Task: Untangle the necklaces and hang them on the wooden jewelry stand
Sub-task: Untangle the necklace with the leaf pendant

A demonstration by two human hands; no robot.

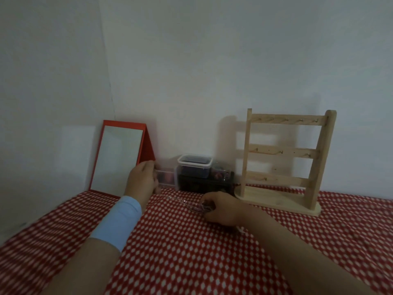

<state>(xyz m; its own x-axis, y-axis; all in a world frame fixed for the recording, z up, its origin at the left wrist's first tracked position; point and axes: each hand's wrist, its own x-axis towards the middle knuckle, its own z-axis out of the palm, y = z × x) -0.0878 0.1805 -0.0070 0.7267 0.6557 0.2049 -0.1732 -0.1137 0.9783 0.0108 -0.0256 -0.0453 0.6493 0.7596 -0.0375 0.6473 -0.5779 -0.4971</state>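
So, the right hand (221,209) is down on the table (191,262), about the middle of the far half, fingers curled round a bunched clump of necklaces (203,206). One beaded strand trails out of the fist toward the far left, lying on the red-and-white cloth. It looks like the clump is pinned low so the loose strand can be drawn out; that's a judgement.

The left hand (142,179) is further back near the far edge, with its back to the camera and its fingers against the end of a small clear box (167,178). It is blurred and the fingertips are hidden, so I can't tell whether it grips the box or only touches it. There is a pale blue band (119,222) on that forearm.

The wooden jewelry stand (282,162) is upright at the far right edge, against the wall, just beside the right hand. Its hooks face the person and nothing hangs on any rail I can see, so it is within easy reach for hanging.

Along the far edge, a red-framed mirror (119,158) leans in the left corner. A lidded clear container (194,165) is stacked on a dark box (204,185) between the mirror and the stand.

Stage: early, the tangle is not sorted and hanging has not begun. Risk: thin strands snagging when pulled.
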